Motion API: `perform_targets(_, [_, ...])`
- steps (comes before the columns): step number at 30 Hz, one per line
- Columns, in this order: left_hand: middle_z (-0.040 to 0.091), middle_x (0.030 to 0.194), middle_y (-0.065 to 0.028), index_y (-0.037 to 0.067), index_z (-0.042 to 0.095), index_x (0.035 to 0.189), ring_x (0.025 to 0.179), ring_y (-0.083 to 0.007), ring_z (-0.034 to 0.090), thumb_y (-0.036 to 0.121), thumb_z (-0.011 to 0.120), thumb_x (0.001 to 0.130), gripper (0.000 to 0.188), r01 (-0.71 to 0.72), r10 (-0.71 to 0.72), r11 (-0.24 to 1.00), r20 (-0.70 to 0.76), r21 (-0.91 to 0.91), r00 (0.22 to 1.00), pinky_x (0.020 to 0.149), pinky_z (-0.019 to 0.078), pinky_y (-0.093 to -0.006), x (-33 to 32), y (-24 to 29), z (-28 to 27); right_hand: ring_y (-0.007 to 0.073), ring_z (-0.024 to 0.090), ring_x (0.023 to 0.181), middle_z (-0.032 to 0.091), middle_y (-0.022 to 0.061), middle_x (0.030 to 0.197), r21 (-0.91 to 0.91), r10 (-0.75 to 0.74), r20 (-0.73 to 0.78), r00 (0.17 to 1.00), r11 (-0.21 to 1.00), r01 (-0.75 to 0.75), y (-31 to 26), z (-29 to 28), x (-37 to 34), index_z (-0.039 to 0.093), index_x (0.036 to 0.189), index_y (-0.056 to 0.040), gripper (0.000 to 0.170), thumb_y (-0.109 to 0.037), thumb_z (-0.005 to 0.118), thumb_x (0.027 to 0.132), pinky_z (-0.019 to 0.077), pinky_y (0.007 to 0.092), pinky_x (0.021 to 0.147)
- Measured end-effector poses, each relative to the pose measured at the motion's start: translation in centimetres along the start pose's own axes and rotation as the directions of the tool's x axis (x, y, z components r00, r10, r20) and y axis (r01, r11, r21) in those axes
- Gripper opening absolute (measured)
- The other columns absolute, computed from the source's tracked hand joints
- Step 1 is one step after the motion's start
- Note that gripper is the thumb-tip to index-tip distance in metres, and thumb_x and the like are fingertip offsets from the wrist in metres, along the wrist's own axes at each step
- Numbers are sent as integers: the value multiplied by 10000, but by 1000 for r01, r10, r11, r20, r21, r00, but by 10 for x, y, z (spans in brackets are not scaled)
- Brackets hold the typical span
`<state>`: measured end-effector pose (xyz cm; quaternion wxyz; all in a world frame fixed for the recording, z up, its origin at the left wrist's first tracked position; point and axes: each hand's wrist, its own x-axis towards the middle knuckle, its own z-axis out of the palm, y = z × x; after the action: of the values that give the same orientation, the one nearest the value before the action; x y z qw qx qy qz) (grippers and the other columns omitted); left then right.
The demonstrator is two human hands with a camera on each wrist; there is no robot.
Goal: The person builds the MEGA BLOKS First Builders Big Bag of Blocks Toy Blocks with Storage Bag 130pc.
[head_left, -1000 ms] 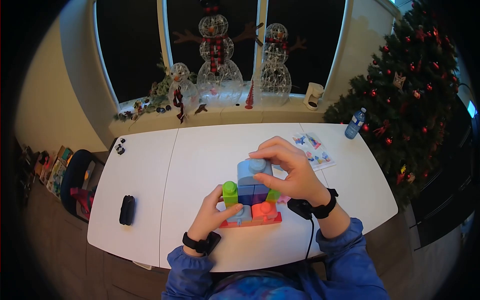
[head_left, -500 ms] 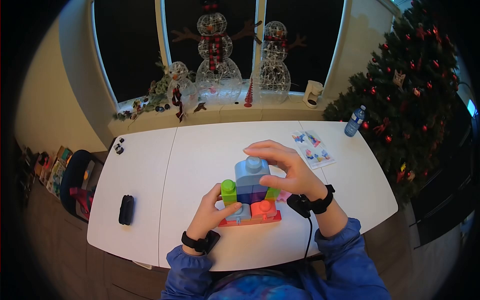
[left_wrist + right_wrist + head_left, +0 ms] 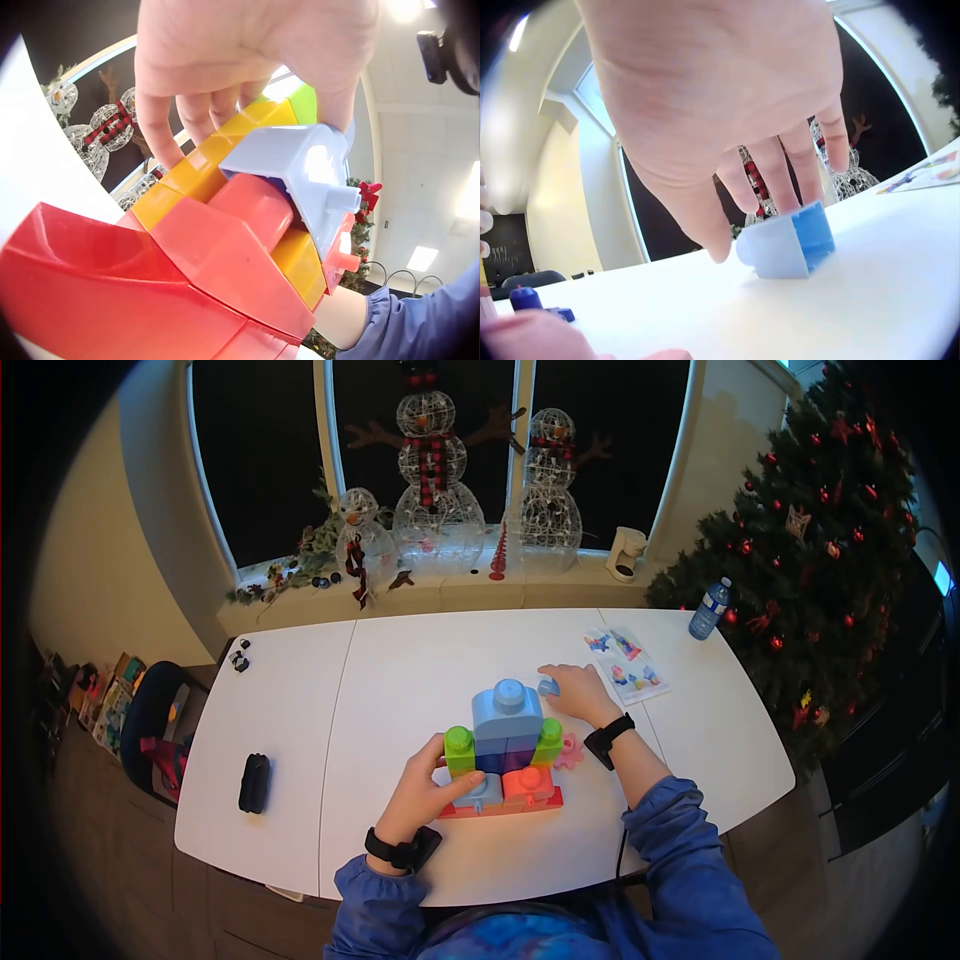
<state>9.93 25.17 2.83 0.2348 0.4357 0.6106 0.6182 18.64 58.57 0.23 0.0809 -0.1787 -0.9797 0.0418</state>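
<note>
A block build stands on the white table, topped by a rounded light blue block (image 3: 506, 712) above purple blocks (image 3: 505, 749), with green blocks (image 3: 548, 742) at both sides. My left hand (image 3: 416, 790) grips its left side, thumb on a small light blue block (image 3: 300, 169) and fingers against the yellow blocks (image 3: 217, 154). A red base (image 3: 97, 277) lies underneath. Farther back, my right hand (image 3: 582, 695) reaches down over a loose light blue block (image 3: 787, 246) lying on its side. Its fingertips meet that block's far side, while the thumb hangs just off the stud.
A pink gear-shaped piece (image 3: 569, 750) lies right of the build. Behind my right hand is a picture sheet (image 3: 628, 665), with a water bottle (image 3: 709, 609) beyond. A black case (image 3: 254, 783) rests at the left. Dark blue pieces (image 3: 526, 298) show in the right wrist view.
My right hand has let go of the rounded light blue block on top and moved back and right to the loose block. The left hand keeps its grip on the build.
</note>
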Motion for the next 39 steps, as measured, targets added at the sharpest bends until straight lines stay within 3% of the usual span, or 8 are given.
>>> perform_targets(5, [707,1135,-70,29,607,1282,1064,-177,663,232,823,897,486,-8,8,1000,-2,0,1000,1039,496,-382,0,1,0,281,718,984,709,125,1134,443,-20,-371,928,875,196,-25,-40,-1,600,1366,-129,527,-170,769,869,540,404,884])
perform_targets(9, [707,1127,-75,26,607,1277,1058,-180,663,231,824,896,484,-9,9,1000,-6,11,1000,1030,502,-380,0,0,0,198,730,962,704,114,1137,732,107,-550,828,538,417,-72,-108,-9,582,1374,-63,533,-93,782,880,577,325,846])
perform_targets(12, [707,1121,-75,26,608,1271,1053,-181,663,233,824,896,479,-7,7,1000,-7,9,1000,1028,502,-381,0,-1,0,190,726,973,707,113,1166,728,61,-659,749,300,616,-111,-147,-30,608,1333,-32,481,-85,782,888,580,318,865])
perform_targets(15, [708,1117,-75,30,608,1270,1053,-182,661,236,821,898,475,-6,6,1000,-6,3,1000,1028,500,-382,0,-1,1,206,727,960,703,124,1159,562,-193,-711,676,421,712,-126,-168,-48,640,1292,-28,447,-67,790,873,583,325,876])
perform_targets(19, [707,1116,-70,34,608,1272,1058,-179,659,235,818,900,472,-4,4,1000,-6,-1,1000,1030,497,-382,-1,1,1,231,698,953,695,134,1143,395,-345,-711,613,526,754,-129,-170,-55,667,1251,-37,421,-39,785,847,577,330,847])
perform_targets(31, [703,1128,-62,39,608,1270,1068,-174,656,226,813,907,457,-8,8,1000,-11,-3,1000,1029,497,-379,0,1,1,211,659,898,694,123,1107,456,-263,-745,614,471,755,-127,-144,-56,659,1272,-59,428,-36,779,862,553,316,804])
perform_targets(36, [695,1197,-87,40,566,1352,1137,-207,656,234,837,880,577,16,-16,1000,20,16,1000,1038,495,-397,-1,0,-2,246,694,997,703,149,1228,611,-209,-629,749,463,642,-124,-132,-69,618,1382,-64,519,-78,778,888,554,343,894])
perform_targets(39, [669,1302,-132,43,484,1463,1237,-267,636,251,879,825,779,-65,57,979,47,192,997,1045,496,-424,-9,-4,-8,266,705,1089,696,153,1299,746,-156,-450,879,475,466,-119,-128,-88,592,1426,-62,567,-107,784,894,544,365,960])
